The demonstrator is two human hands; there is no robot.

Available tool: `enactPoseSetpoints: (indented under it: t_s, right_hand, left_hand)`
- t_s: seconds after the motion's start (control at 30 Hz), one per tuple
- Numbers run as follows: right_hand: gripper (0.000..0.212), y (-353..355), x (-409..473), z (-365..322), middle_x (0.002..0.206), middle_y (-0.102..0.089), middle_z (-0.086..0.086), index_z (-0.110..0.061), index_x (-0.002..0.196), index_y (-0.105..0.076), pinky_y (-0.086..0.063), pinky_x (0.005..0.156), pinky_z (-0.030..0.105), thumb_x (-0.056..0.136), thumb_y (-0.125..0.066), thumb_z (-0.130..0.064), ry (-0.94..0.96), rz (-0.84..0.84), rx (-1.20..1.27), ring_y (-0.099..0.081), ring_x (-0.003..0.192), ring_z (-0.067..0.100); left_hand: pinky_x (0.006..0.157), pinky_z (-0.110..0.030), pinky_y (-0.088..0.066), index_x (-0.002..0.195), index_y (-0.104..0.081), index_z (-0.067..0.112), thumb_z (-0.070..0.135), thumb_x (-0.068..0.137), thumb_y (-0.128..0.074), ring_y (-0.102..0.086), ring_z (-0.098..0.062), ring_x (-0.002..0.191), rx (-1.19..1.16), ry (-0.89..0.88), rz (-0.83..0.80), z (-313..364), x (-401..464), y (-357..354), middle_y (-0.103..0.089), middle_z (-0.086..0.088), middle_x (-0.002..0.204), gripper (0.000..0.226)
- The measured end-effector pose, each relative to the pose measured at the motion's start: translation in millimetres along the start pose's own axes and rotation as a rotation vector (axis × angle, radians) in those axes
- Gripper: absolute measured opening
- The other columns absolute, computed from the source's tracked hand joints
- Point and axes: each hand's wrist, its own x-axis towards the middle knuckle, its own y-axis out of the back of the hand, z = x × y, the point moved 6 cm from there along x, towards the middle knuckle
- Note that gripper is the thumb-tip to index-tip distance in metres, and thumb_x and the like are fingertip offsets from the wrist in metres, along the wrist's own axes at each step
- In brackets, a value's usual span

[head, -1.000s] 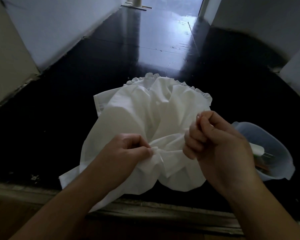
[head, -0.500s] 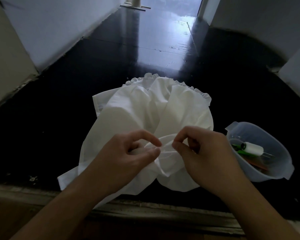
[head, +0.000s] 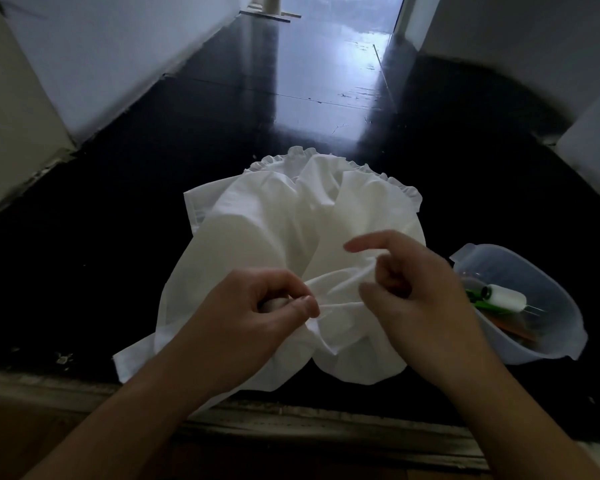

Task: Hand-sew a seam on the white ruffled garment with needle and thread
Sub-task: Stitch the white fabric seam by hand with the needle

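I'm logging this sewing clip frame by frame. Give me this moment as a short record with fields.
garment: white ruffled garment, bunched on the dark floor
left hand: left hand pinches a fold of the fabric
right hand: right hand grips the fabric, index finger extended
needle: too small to tell
tub: clear plastic tub to the right of the garment
tub contents: white thread spool, green items

No text, label or number can be read anywhere, perhaps because the view is so dim.
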Motion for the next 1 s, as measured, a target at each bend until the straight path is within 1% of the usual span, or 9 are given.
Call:
enactPoseSetpoints:
  t_s: [0.13, 0.2, 0.3, 0.43, 0.57, 0.63, 0.7, 0.83, 1.0]
  right_hand:
    - [0.006, -24.6, -4.6, -6.0, 0.064, -0.053, -0.001, -0.036, 0.092, -0.069, -0.044, 0.055, 0.016, 0.09, -0.071, -0.03, 0.058, -0.189, -0.087, -0.049, 0.054, 0.008]
    - [0.013, -27.6, -4.3, -5.3, 0.066, -0.056, -0.002, -0.033, 0.08, -0.066, -0.043, 0.055, 0.017, 0.091, -0.071, -0.029, 0.072, -0.185, -0.112, -0.049, 0.054, 0.008]
    - [0.02, -24.8, -2.5, -3.4, 0.061, -0.055, -0.008, -0.028, 0.075, -0.064, -0.043, 0.054, 0.018, 0.091, -0.072, -0.02, 0.071, -0.137, -0.122, -0.05, 0.054, 0.008]
    - [0.023, -9.7, 3.2, 14.8, 0.056, -0.056, -0.007, -0.027, 0.073, -0.061, -0.044, 0.051, 0.016, 0.091, -0.073, -0.017, -0.03, 0.085, -0.246, -0.058, 0.059, 0.006]
    - [0.014, -2.5, 3.2, 23.2, 0.056, -0.056, -0.006, -0.03, 0.091, -0.063, -0.044, 0.052, 0.011, 0.094, -0.07, -0.018, -0.121, 0.149, -0.265, -0.059, 0.063, -0.005]
    - [0.029, -5.7, 1.3, 15.1, 0.061, -0.059, -0.008, -0.037, 0.113, -0.061, -0.047, 0.054, 0.013, 0.094, -0.069, -0.016, -0.071, 0.067, -0.161, -0.06, 0.061, 0.001]
    - [0.034, -14.4, -1.2, 2.5, 0.061, -0.055, -0.008, -0.041, 0.118, -0.062, -0.045, 0.056, 0.013, 0.094, -0.068, -0.017, -0.001, -0.082, -0.06, -0.056, 0.057, 0.004]
    - [0.006, -29.2, -5.3, -9.6, 0.06, -0.053, 0.001, -0.033, 0.085, -0.071, -0.04, 0.054, 0.013, 0.091, -0.07, -0.031, 0.103, -0.197, -0.087, -0.047, 0.052, 0.008]
    - [0.024, -22.9, -1.8, 3.3, 0.057, -0.056, -0.005, -0.025, 0.07, -0.064, -0.042, 0.051, 0.017, 0.09, -0.071, -0.016, 0.061, -0.077, -0.135, -0.052, 0.053, 0.009]
  left_hand:
    - [0.052, -0.015, -0.035, 0.078, -0.078, 0.03, 0.033, 0.091, -0.074, -0.044, -0.002, 0.049, 0.001, -0.013, -0.015, 1.4, -0.8, -1.0, -0.051, 0.003, 0.052, 0.015]
    - [0.052, -0.013, -0.036, 0.076, -0.078, 0.029, 0.031, 0.092, -0.074, -0.045, -0.001, 0.047, 0.016, -0.013, -0.015, 1.6, -0.3, -1.1, -0.051, 0.012, 0.05, 0.016]
    - [0.052, -0.014, -0.037, 0.075, -0.078, 0.029, 0.03, 0.091, -0.074, -0.047, -0.001, 0.048, 0.03, -0.008, -0.02, 1.8, -0.3, -1.2, -0.058, 0.009, 0.053, 0.016]
    - [0.057, -0.013, -0.042, 0.076, -0.079, 0.032, 0.033, 0.091, -0.075, -0.064, -0.013, 0.062, 0.035, 0.01, 0.003, -0.9, -0.2, 1.4, -0.071, 0.002, 0.068, 0.015]
    - [0.065, -0.009, -0.045, 0.076, -0.079, 0.032, 0.034, 0.088, -0.073, -0.069, -0.008, 0.072, 0.025, 0.019, 0.015, -1.4, -0.1, 2.8, -0.074, 0.009, 0.073, 0.014]
    - [0.062, -0.011, -0.045, 0.076, -0.079, 0.031, 0.034, 0.089, -0.072, -0.067, -0.01, 0.067, 0.022, 0.017, 0.007, -0.6, -0.1, 1.7, -0.072, 0.007, 0.069, 0.015]
    - [0.058, -0.014, -0.043, 0.076, -0.079, 0.03, 0.032, 0.09, -0.073, -0.06, -0.011, 0.057, 0.02, 0.012, 0.002, -0.4, 0.0, 1.1, -0.067, 0.005, 0.062, 0.015]
    - [0.055, -0.021, -0.041, 0.079, -0.079, 0.03, 0.03, 0.093, -0.074, -0.061, -0.025, 0.061, 0.022, 0.002, -0.014, -1.7, 0.3, 0.6, -0.065, -0.006, 0.064, 0.015]
    - [0.061, -0.021, -0.048, 0.077, -0.079, 0.031, 0.036, 0.088, -0.073, -0.07, -0.016, 0.072, 0.032, 0.012, 0.002, -0.8, -0.4, 0.6, -0.074, 0.004, 0.073, 0.014]
